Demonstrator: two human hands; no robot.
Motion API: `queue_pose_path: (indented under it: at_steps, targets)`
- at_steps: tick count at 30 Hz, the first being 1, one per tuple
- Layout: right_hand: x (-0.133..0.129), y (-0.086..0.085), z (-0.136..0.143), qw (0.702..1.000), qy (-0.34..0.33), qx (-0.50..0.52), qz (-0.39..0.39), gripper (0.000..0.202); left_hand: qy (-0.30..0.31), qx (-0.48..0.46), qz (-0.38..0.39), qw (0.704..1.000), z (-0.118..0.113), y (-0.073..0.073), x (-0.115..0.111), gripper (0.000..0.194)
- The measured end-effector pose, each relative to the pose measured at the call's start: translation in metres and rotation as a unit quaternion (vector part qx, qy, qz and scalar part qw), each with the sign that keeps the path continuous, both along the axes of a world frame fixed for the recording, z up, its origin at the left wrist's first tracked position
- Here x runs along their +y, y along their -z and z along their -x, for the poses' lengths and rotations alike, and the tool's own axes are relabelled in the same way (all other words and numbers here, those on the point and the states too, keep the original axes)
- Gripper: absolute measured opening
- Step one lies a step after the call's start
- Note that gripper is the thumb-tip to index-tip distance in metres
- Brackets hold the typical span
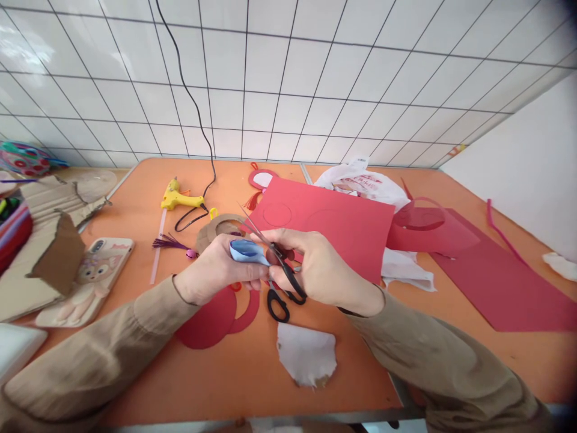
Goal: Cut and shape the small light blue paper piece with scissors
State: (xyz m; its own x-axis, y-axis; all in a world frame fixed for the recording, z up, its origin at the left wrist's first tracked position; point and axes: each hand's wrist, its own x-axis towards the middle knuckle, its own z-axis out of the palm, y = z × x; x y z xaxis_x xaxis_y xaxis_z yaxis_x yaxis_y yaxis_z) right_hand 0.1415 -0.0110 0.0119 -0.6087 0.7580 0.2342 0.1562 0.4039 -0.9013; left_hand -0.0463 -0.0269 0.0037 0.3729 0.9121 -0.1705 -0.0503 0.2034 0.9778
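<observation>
My left hand [211, 267] pinches a light blue looped strip [249, 252], thin like paper or ribbon, near the middle of the table. Close beside it, my right hand [324, 267] is closed around a pair of scissors [294, 281] with black handles. Their blades point up and to the left, just past the strip. The handle loops hang below my right fingers. I cannot tell whether the blades touch the strip. Beneath my hands lie a red paper disc [205, 322], a red ring [247, 313] and a brown cardboard ring [211, 231].
A yellow glue gun [180, 198] with a black cord stands at the back left. Red card [333, 210], a plastic bag [365, 183] and more red paper [505, 276] lie rightward. Phone [97, 276] and cardboard [40, 264] are left; a white scrap [306, 355] lies in front.
</observation>
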Motion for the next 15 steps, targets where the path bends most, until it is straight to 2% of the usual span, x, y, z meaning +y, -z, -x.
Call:
queue_pose_path:
  at_steps: [5, 12, 15]
  targets:
    - [0.002, -0.004, 0.003, 0.998, 0.034, 0.044, 0.002, 0.039, -0.079, -0.052, -0.025, 0.995, -0.004, 0.006, -0.003, 0.014]
    - [0.002, 0.003, 0.008, 0.979, 0.119, 0.126, 0.109, 0.034, -0.190, -0.155, -0.008, 0.969, -0.008, 0.004, -0.007, 0.011]
    - [-0.005, 0.010, 0.012, 0.984, 0.075, 0.120, 0.109, 0.036, -0.227, -0.190, -0.005, 0.955, -0.008, 0.000, -0.007, 0.016]
